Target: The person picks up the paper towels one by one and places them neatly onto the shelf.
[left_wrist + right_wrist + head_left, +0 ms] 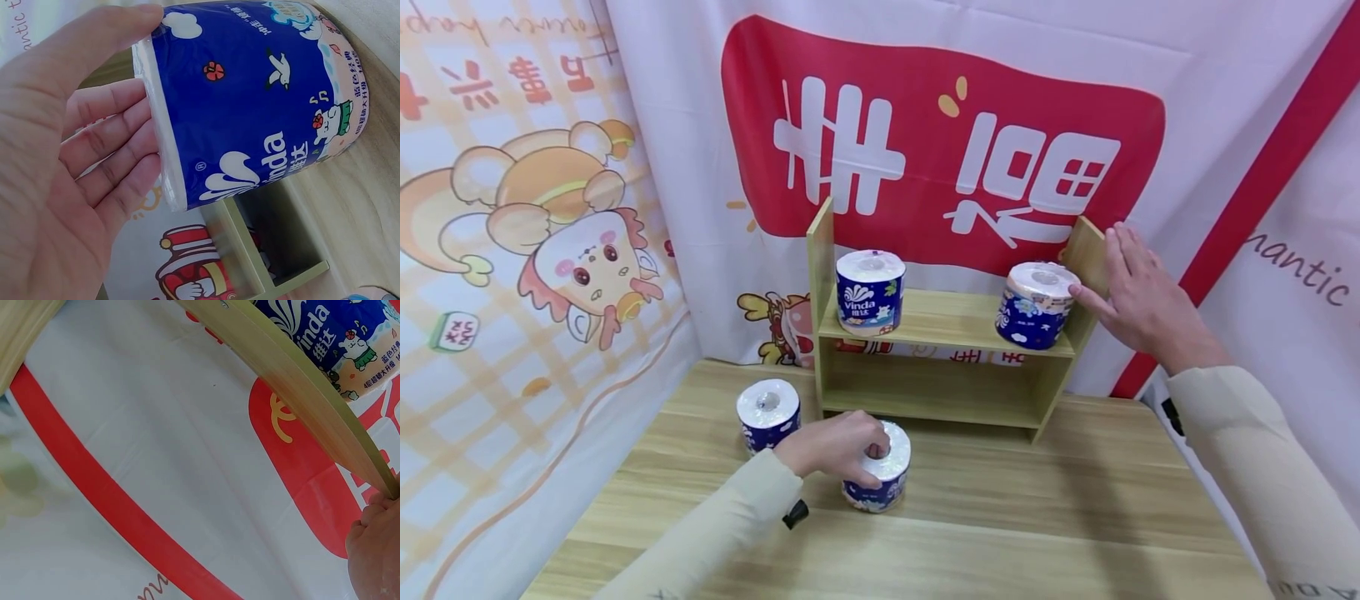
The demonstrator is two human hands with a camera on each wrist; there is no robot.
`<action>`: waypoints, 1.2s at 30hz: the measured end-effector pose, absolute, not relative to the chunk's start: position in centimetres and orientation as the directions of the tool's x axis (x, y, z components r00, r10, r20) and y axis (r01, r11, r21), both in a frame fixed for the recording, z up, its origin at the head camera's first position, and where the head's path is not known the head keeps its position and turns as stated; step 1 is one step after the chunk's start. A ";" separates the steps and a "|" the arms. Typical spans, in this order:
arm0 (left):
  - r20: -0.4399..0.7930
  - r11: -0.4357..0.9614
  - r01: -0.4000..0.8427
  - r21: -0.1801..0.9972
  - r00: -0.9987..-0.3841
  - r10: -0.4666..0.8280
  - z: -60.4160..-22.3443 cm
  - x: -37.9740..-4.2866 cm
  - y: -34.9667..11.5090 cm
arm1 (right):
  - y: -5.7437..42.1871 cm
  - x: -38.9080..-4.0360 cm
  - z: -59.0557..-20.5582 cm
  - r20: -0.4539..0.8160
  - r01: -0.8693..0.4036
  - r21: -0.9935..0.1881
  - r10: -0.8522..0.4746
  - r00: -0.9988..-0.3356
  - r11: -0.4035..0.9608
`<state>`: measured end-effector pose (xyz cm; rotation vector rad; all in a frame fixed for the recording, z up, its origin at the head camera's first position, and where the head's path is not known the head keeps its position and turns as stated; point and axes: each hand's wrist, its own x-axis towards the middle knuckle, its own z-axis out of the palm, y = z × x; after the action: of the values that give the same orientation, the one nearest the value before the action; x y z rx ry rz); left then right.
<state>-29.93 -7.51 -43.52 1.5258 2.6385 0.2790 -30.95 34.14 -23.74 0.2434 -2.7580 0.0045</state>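
Observation:
My left hand grips a blue-and-white toilet paper roll on the table, fingertips at its core and thumb on the rim. In the left wrist view, the thumb lies along the roll's blue wrapper, the fingers against its white end. My right hand touches the right side panel of a small wooden shelf, its fingers fairly straight. On the upper board stand a left roll and a right roll, the latter close to my right thumb. Another roll stands beside my left wrist.
The shelf stands at the back of a wood-grain table, against a white cloth backdrop with a red printed panel. A printed cloth wall borders the left side. The shelf's lower compartment lies below the upper board.

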 end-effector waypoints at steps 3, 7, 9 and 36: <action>0.019 0.496 0.845 0.200 -0.510 0.860 -43.7 -30.0 -7.4 | 34.1 -30.9 -23.7 0.365 -0.173 0.029 -0.171 -0.915 0.985; 0.028 0.505 0.837 0.208 -0.521 0.853 -44.0 -30.1 -7.2 | 34.1 -30.9 -23.7 0.369 -0.173 0.030 -0.172 -0.913 0.984; 0.034 0.507 0.834 0.220 -0.525 0.850 -44.2 -30.0 -7.2 | 34.1 -30.8 -23.8 0.367 -0.171 0.031 -0.171 -0.915 0.985; 0.029 0.553 0.790 0.264 -0.580 0.814 -44.7 -30.1 -7.2 | 34.1 -31.0 -23.9 0.368 -0.169 0.023 -0.165 -0.915 0.985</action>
<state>-30.10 -7.16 -44.69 1.3893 2.6822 0.3814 -30.98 34.13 -23.86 0.2401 -2.7536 0.0128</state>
